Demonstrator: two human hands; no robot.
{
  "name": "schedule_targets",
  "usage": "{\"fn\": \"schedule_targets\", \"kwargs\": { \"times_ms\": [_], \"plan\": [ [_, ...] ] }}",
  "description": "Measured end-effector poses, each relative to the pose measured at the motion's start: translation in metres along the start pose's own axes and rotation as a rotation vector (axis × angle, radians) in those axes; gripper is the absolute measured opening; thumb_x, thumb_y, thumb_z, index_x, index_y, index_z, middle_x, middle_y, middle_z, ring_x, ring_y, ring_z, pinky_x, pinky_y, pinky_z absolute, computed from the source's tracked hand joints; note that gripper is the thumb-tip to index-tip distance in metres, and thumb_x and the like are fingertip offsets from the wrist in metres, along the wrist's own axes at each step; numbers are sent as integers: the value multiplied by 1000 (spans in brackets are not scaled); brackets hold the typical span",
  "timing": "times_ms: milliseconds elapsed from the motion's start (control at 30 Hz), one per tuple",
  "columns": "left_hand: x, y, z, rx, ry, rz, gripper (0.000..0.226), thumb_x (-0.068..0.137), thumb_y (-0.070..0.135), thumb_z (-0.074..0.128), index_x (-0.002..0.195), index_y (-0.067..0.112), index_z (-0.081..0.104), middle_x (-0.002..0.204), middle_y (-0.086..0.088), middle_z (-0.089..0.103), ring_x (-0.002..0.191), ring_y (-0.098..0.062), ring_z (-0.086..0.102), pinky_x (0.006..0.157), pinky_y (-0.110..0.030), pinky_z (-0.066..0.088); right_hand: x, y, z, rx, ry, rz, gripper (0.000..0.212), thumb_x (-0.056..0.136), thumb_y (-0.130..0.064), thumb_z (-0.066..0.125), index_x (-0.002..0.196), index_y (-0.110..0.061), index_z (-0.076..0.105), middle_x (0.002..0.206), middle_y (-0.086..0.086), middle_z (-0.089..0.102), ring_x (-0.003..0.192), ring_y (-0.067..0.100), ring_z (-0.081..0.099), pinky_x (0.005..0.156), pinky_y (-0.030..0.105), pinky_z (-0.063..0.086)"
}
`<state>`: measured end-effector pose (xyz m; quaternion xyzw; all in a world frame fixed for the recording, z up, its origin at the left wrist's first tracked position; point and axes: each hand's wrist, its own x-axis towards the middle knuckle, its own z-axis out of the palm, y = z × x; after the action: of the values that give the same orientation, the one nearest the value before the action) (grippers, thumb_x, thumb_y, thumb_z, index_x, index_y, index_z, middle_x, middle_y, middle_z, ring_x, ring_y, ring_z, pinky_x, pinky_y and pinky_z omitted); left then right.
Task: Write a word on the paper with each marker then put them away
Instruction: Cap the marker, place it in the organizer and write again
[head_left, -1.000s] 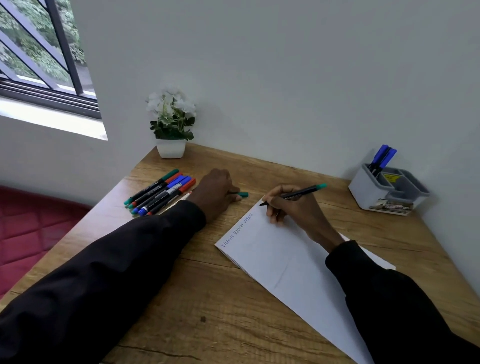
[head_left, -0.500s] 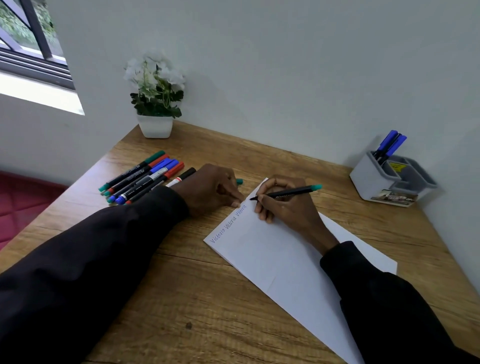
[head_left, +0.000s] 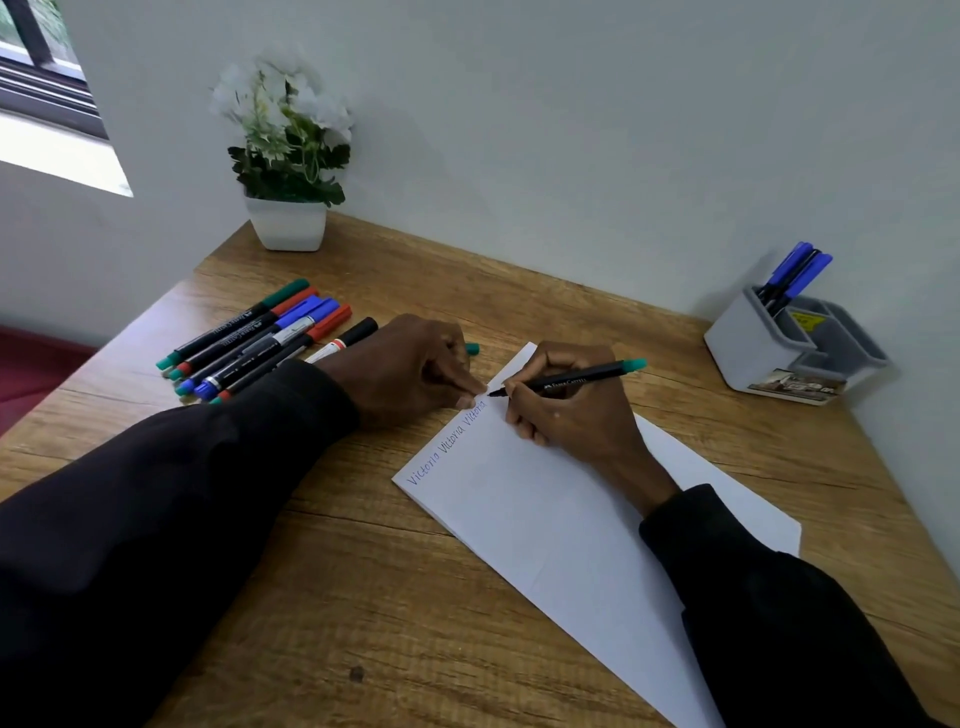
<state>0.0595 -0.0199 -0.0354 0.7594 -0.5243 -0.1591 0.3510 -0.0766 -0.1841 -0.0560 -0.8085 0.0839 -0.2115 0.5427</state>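
Teal ink could run off the paper (head_left: 545, 519) onto the wooden desk (head_left: 363, 597), since the teal marker (head_left: 576, 376) has its tip near the sheet's far corner, after 3 "Victoria"s along that edge. The right hand (head_left: 571, 415) pinches this black-barrelled Faber-Castell low; the left hand (head_left: 405, 374), fingers curled apparently round a teal cap (head_left: 472, 348), pins the sheet's edge.
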Motion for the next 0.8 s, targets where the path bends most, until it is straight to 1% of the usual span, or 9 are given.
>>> {"fn": "schedule_targets", "kwargs": {
  "times_ms": [67,200,267,333,400,500,567,633,800],
  "plan": [
    [0,-1,0,5,6,4,37,82,21,75,72,47,50,80,23,55,80,1,57,62,-7,46,0,0,0,-5,1,4,22,90,11,68,73,-3,72,61,16,69,44,25,62,42,24,46],
    [1,-3,1,-18,6,4,37,83,19,74,71,45,50,78,23,54,75,5,57,64,0,44,1,2,-1,-6,-4,5,20,89,11,68,74,-1,72,60,13,69,44,25,62,42,24,47],
    [2,-4,1,-31,9,11,38,83,17,74,72,45,50,77,21,54,77,11,56,63,0,43,1,1,-1,-4,-12,8,18,89,12,68,74,2,72,61,14,69,44,26,62,42,24,47],
    [2,-5,2,-42,7,25,40,82,15,74,72,46,50,76,20,54,77,19,53,63,0,43,0,0,-1,-1,-18,13,20,88,13,67,73,1,71,60,15,69,44,24,61,42,24,47],
    [2,-6,1,-40,9,40,42,82,15,75,73,47,50,77,21,55,79,20,53,64,0,43,0,0,0,5,-19,19,24,89,13,67,72,-4,70,60,14,69,44,23,61,43,23,46],
    [3,-7,1,-26,4,45,41,83,17,74,72,47,50,77,22,53,81,23,51,66,1,43,1,-1,0,5,-21,19,21,89,12,68,73,-2,71,61,14,69,45,23,61,43,22,46],
    [3,-9,1,-33,3,44,38,83,17,74,72,46,51,78,22,54,81,23,51,66,2,43,1,-1,0,1,-25,25,20,89,11,69,74,-1,72,61,11,70,45,21,62,44,22,46],
    [4,-9,1,-38,5,49,37,82,17,74,73,45,52,79,22,54,81,22,52,65,2,43,1,-1,0,-8,-31,29,23,89,11,69,73,-5,72,60,3,70,45,19,62,44,20,46],
    [3,-11,3,-21,24,81,44,80,17,77,73,51,49,77,23,55,83,16,55,68,-1,44,2,-4,0,-22,-32,29,39,82,17,67,64,-17,68,58,-6,69,43,12,61,42,18,45]
  ]
}}
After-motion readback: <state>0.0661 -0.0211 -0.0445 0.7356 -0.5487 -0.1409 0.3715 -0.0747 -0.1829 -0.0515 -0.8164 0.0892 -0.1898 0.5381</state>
